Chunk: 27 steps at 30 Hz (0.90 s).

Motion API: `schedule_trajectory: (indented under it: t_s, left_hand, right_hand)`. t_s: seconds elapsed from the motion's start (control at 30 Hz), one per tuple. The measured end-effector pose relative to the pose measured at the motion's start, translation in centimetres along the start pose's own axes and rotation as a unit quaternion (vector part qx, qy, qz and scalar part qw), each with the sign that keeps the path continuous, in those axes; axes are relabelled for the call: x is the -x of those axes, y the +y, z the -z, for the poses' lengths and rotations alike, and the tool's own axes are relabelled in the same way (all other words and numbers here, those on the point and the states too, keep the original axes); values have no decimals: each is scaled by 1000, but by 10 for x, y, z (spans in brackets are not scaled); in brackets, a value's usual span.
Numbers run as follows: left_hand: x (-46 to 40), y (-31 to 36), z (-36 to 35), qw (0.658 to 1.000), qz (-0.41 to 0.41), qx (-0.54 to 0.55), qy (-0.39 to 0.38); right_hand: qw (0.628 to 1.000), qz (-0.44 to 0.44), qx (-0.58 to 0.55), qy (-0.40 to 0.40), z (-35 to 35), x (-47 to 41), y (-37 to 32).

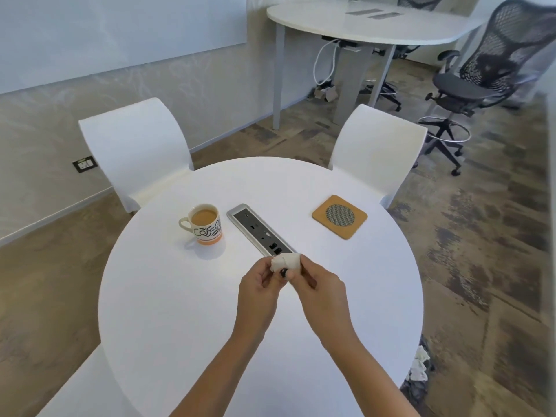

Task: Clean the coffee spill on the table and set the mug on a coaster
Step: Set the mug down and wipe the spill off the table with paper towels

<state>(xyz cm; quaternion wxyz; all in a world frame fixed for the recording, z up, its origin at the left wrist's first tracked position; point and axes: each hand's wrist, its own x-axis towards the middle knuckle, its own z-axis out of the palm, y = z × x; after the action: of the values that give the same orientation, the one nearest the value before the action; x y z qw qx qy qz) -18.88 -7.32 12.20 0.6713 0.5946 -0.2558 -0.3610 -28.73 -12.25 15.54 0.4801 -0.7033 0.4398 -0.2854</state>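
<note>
Above the middle of the round white table (168, 296), the left hand (258, 284) and right hand (319, 284) both pinch a small wadded tissue (285, 261) between thumbs and fingertips. The mug (206, 224) of coffee stands far left; the cork coaster (340, 216) lies far right, well apart
</note>
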Motion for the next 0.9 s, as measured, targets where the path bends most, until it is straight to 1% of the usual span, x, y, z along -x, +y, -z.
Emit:
schedule_trajectory:
  t_s: [0.07, 0.13, 0.27, 0.3, 0.37, 0.47, 0.53, 0.63, 0.77, 0.9]
  left_hand:
    - [-2, 0, -2, 999, -15, -39, -29]
    - [-4, 0, -9, 995, -30, -78, -53]
    - [-10, 1, -29, 985, -68, -150, -49]
    - [-12, 2, -34, 985, -62, -153, -55]
    - [-15, 2, -42, 984, -31, -149, -95]
    - [-11, 2, -59, 981, 36, -95, -166]
    - [-7, 1, -74, 976, 66, -65, -198]
    - [-2, -3, -101, 968, 92, -49, -226]
    - [7, -19, -146, 966, 94, -97, -218]
    - [19, -44, -203, 948, 119, -169, -242]
  right_hand:
    - [999, -22, -38, 8, 2, -1, 4]
    - [993, -56, -98, 39, 3, -1, 7]
    - [981, -62, -163, 81, 15, -1, 14]
    - [978, -70, -175, 91, 20, -1, 17]
    - [973, -81, -190, 103, 34, -1, 23]
    - [970, -80, -202, 113, 60, 0, 32]
    - [970, -76, -194, 122, 79, 1, 40]
    - [979, -72, -148, 123, 109, 1, 57]
    - [992, -55, -68, 89, 159, 6, 83]
    - [994, -73, 6, 80, 216, 14, 123]
